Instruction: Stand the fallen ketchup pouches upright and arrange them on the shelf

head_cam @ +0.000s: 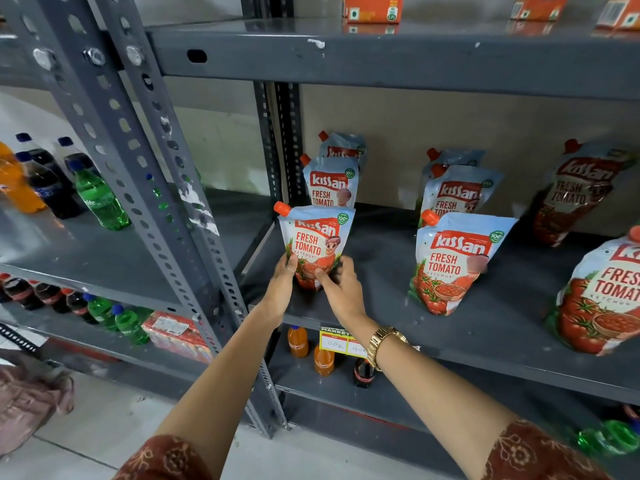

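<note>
A ketchup pouch (pixel 317 239) with an orange cap stands upright at the front left of the grey shelf (pixel 485 327). My left hand (pixel 282 289) grips its lower left side and my right hand (pixel 341 289) grips its lower right side. Two more pouches (pixel 330 181) stand in a row behind it. A second row of three upright pouches (pixel 453 265) stands to the right. Further right, one pouch (pixel 575 195) leans against the back wall and another pouch (pixel 602 299) stands at the frame's edge.
A perforated grey upright post (pixel 194 237) borders the shelf on the left. Soda bottles (pixel 93 195) fill the neighbouring rack. Small bottles (pixel 323 358) and a yellow price tag (pixel 337 341) sit under the shelf edge. Orange cartons (pixel 372 8) stand on the shelf above.
</note>
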### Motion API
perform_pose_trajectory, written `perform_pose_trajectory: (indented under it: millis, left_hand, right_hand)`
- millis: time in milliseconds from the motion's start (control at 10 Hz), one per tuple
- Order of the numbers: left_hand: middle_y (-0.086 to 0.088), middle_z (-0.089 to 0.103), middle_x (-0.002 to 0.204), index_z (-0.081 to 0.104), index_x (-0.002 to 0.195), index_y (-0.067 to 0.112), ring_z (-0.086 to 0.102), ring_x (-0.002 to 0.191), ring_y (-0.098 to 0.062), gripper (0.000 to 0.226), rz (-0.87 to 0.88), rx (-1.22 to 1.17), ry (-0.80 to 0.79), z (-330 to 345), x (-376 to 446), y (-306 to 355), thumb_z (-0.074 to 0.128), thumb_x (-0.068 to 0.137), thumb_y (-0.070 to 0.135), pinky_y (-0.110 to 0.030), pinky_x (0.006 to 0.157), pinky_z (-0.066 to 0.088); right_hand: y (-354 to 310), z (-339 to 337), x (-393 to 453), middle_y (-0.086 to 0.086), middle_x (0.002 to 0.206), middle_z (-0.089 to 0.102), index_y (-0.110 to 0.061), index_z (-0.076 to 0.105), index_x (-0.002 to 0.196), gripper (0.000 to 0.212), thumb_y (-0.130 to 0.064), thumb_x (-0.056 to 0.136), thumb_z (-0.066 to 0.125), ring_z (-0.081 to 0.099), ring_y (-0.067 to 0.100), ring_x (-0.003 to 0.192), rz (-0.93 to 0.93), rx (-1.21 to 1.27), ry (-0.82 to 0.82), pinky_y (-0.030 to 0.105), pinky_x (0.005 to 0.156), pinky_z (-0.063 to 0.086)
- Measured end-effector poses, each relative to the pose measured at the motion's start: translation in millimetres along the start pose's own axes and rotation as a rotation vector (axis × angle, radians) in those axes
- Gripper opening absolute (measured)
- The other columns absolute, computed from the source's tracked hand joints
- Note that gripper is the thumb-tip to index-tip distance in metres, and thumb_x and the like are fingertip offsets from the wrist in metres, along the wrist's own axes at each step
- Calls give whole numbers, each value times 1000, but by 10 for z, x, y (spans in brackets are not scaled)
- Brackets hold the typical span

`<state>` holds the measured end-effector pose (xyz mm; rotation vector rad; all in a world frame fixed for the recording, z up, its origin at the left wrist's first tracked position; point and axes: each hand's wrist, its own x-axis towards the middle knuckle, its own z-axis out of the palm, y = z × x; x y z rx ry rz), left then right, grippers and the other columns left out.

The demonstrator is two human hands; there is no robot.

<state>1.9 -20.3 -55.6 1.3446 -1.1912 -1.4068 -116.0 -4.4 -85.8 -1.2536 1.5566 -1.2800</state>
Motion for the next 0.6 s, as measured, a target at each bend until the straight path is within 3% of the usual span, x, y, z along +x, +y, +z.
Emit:
perform_pose_trajectory:
  millis: [200, 400, 600]
  left_hand:
    - [-7, 33, 150, 26, 143, 14, 32, 136, -19, 50, -14, -86, 62, 27, -4, 63, 32, 97, 32, -28, 105, 26]
    - [-5, 41, 145, 39, 137, 17, 38, 131, -20, 49, -4, -130, 310, 46, -127, 88, 43, 92, 37, -24, 93, 28]
    - [-6, 48, 138, 47, 130, 14, 45, 124, -18, 42, 109, -130, 354, 49, -274, 104, 44, 93, 32, -22, 91, 33]
  right_hand:
    - [-46, -63, 14, -1, 119, 62, -35, 40, 107, 31, -36, 82, 59, 55, 19, 116, 40, 9, -52, 40, 99, 46]
    - [-140, -223, -79, 5, 134, 50, -20, 41, 127, 48, -35, 85, 59, 46, 21, 124, 44, 27, 18, 37, 103, 40]
    - [-274, -378, -290, 6, 140, 46, -18, 40, 131, 50, -35, 86, 56, 43, 22, 127, 9, 0, 42, 43, 108, 36]
